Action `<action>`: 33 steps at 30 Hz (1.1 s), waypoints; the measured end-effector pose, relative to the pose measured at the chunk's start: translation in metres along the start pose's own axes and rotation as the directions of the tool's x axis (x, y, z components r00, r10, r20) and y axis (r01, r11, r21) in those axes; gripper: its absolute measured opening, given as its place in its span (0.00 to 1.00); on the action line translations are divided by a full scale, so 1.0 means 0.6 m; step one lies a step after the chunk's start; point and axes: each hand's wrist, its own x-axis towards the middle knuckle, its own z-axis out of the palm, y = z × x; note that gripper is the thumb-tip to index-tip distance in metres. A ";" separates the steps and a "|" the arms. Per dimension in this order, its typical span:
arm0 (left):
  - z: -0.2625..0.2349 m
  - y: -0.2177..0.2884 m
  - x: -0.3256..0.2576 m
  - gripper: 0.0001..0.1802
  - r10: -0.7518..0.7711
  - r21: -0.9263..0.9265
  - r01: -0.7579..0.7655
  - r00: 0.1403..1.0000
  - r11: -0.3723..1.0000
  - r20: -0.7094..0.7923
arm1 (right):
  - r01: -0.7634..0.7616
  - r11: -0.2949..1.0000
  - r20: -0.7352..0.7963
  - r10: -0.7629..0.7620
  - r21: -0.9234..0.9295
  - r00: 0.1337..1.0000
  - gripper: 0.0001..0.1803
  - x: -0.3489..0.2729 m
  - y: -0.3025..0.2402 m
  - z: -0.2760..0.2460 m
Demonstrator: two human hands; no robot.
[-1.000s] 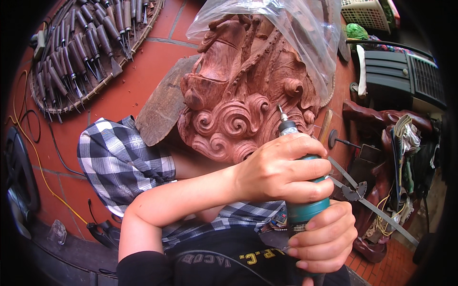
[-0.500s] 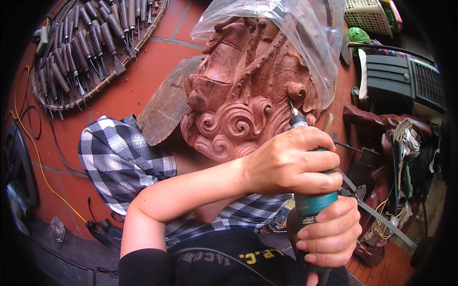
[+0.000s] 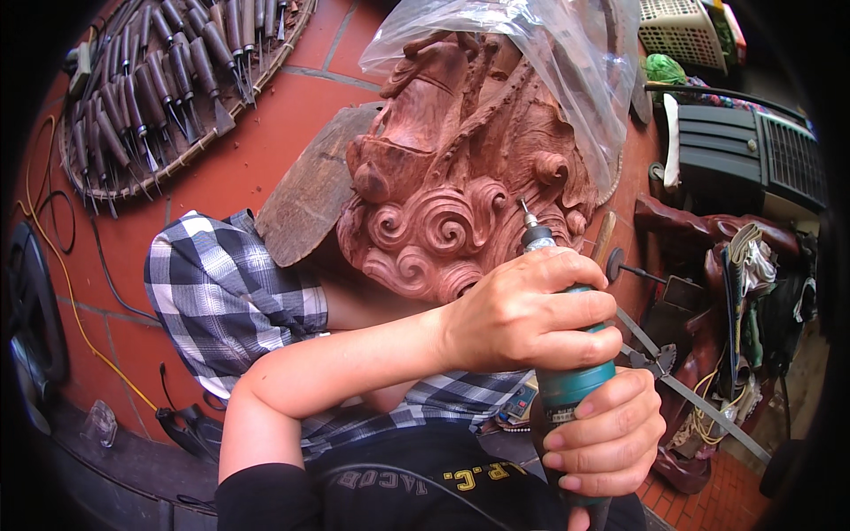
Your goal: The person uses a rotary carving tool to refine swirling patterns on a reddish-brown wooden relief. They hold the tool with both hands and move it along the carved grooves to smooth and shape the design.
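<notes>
At near right, before the wood carving (image 3: 452, 226), the left hand (image 3: 533, 310) and right hand (image 3: 609, 434) had their fingers clasped around the teal rotary tool (image 3: 574, 382), which looked stiff, weighty and best gripped round its middle, behind the bit (image 3: 527, 210).

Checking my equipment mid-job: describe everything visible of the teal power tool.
The power tool has a long, rounded teal body, plastic-looking, with a dark collar, a silver metal nose and a slim bit at the front. It slants, bit over the reddish wood carving and pointing forward, slightly left. The left grip wraps its front part and the right grip its rear, hiding much of the body. Whether the bit spins or touches the carving can't be told.
</notes>
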 end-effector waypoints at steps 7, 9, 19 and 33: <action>-0.002 0.012 -0.006 0.10 -0.040 0.015 0.040 0.999 0.999 0.007 | -0.025 0.999 -0.014 0.026 0.025 1.000 0.23 -0.003 -0.006 0.000; -0.004 0.016 -0.007 0.10 -0.048 0.028 0.047 0.999 0.998 0.016 | -0.030 0.999 -0.017 0.031 0.038 0.999 0.23 -0.003 -0.006 -0.001; 0.016 0.017 0.012 0.10 -0.017 0.047 0.018 1.000 0.999 -0.022 | 0.050 0.999 -0.129 -0.047 0.019 0.991 0.22 -0.019 -0.011 -0.007; 0.014 0.010 0.004 0.12 -0.061 0.063 0.061 0.998 0.996 -0.005 | -0.047 0.995 -0.081 0.054 0.084 0.995 0.10 -0.034 -0.008 -0.024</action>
